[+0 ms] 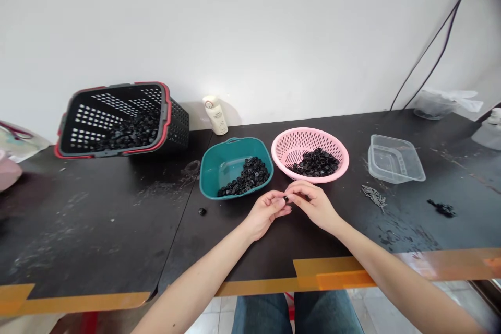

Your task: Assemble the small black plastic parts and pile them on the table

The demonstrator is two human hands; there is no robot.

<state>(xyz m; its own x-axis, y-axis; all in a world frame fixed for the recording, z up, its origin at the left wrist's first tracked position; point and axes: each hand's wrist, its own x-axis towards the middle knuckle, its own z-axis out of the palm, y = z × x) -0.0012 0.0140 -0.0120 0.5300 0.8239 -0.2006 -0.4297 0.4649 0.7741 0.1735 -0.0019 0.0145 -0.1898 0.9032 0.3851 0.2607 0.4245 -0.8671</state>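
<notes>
Between the fingertips of both hands is a small black part [285, 199], mostly covered by the fingers. My left hand [266, 212] pinches it from the left, and my right hand [311, 203] closes on it from the right. Both are just in front of a teal basin [209, 177] and a pink colander [340, 167]. Small round black parts [250, 175] are heaped in the basin. More black pieces [319, 162] lie in the colander. One loose black round part [202, 211] sits on the table left of my left hand.
A dark basket with red trim [168, 125], holding many black parts, leans at the back left. Behind the basin stands a cream bottle [215, 116]. To the right are a clear plastic container [395, 159], thin metal pins [374, 197] and a small black pile [442, 209]. Tape covers the table's front edge [258, 286].
</notes>
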